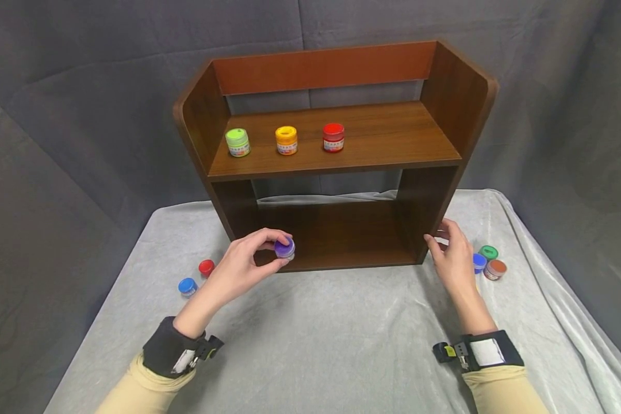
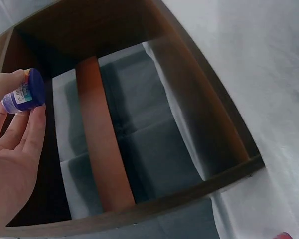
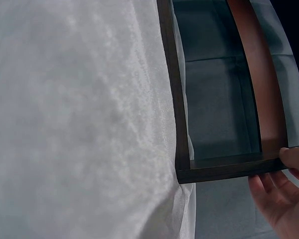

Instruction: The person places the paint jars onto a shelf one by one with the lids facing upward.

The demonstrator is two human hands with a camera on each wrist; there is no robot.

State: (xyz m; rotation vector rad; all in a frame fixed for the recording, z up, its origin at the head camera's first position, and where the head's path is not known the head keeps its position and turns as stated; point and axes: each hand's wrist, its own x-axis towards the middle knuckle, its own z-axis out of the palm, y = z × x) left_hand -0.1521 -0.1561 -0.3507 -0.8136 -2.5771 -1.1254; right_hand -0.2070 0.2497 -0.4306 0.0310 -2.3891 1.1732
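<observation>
My left hand (image 1: 248,259) pinches a small purple paint jar (image 1: 285,249) between thumb and fingers, in front of the lower compartment of a brown wooden shelf unit (image 1: 388,135). The left wrist view shows the jar (image 2: 27,94) tipped on its side, its dark lid facing the shelf opening. At the other end, my right hand (image 1: 454,261) grips the front edge of the right side panel (image 3: 229,172), thumb on one face and fingers on the other. On the upper shelf stand a light green jar (image 1: 237,142), a yellow jar (image 1: 287,141) and a red jar (image 1: 333,138).
Left of the unit, a red-lidded jar (image 1: 206,268) and a light blue jar (image 1: 188,287) stand on the grey cloth (image 1: 331,333). Beyond my right hand cluster a green jar (image 1: 489,253), a blue jar (image 1: 479,263) and a brown jar (image 1: 495,269). Grey curtains hang behind.
</observation>
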